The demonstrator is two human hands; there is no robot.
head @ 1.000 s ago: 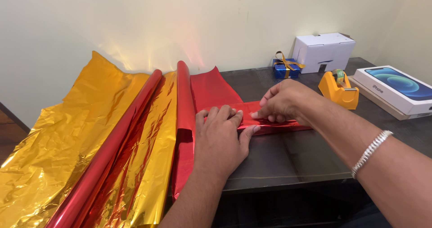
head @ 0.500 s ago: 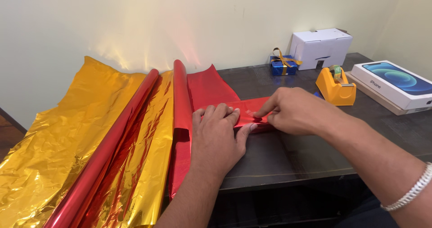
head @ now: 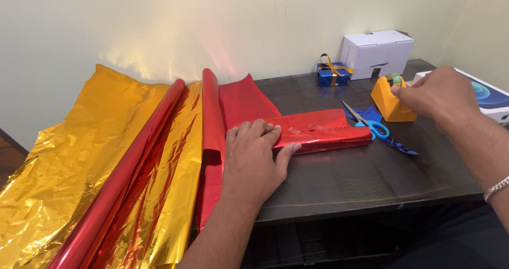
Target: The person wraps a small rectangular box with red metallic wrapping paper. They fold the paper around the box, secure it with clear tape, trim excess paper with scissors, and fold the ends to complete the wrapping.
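Left hand (head: 254, 160) flat, fingers spread, pressing red-wrapped parcel (head: 318, 133) onto dark table (head: 360, 179). Right hand (head: 437, 93) at orange tape dispenser (head: 391, 100), right of parcel, fingertips pinching at roll. Blue-handled scissors (head: 371, 124) between parcel and dispenser.

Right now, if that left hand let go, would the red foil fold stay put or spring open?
The red foil wrap would probably spring open: it looks thin and glossy, and only the left hand pins it. It likely slides easily on the smooth dark table.
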